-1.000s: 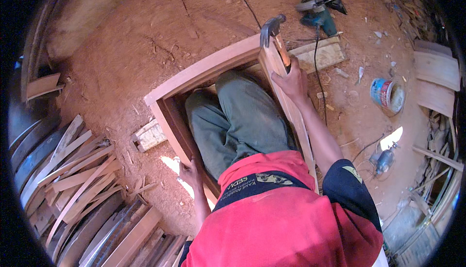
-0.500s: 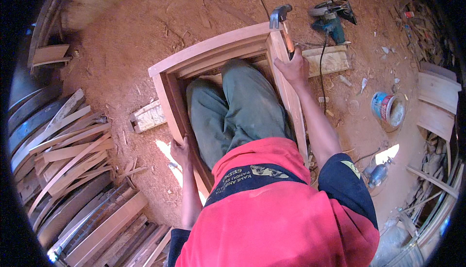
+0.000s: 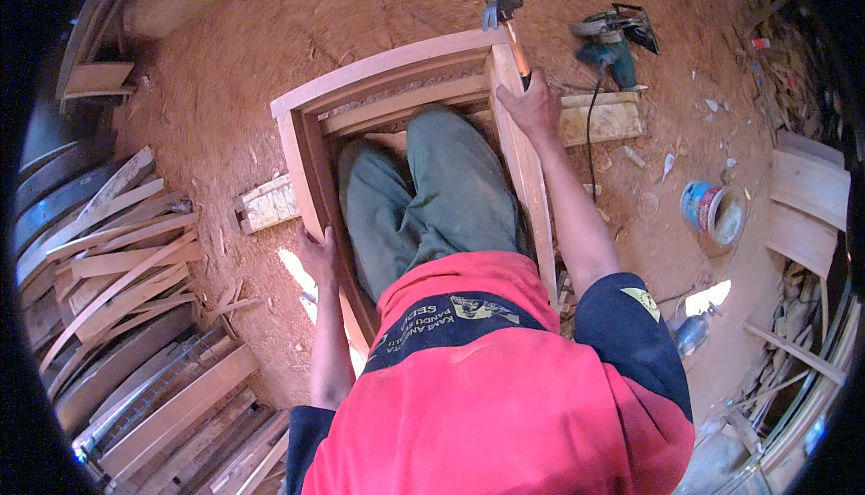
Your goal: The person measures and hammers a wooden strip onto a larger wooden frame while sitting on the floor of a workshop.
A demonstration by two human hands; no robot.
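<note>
A curved-topped wooden frame surrounds my legs, its far rail bowed. On its left side rail, my left hand is closed, the thumb side showing and the other fingers partly hidden. My right hand is closed round the hammer and rests against the frame's right rail near the far corner. The hammer has an orange and black handle and a dark claw head, which sticks out beyond that corner. Under the frame, a pale wooden block shows at the left, and another pale block at the right.
A circular saw with a black cord lies beyond the right block. A paint can and a power tool are on the dirt floor at right. Stacked curved boards fill the left; more wood lies far right.
The frame's far end has shifted away from me and appears raised, baring a gap inside its far rail. Both hands have moved with it, keeping their holds. The view has shifted slightly.
</note>
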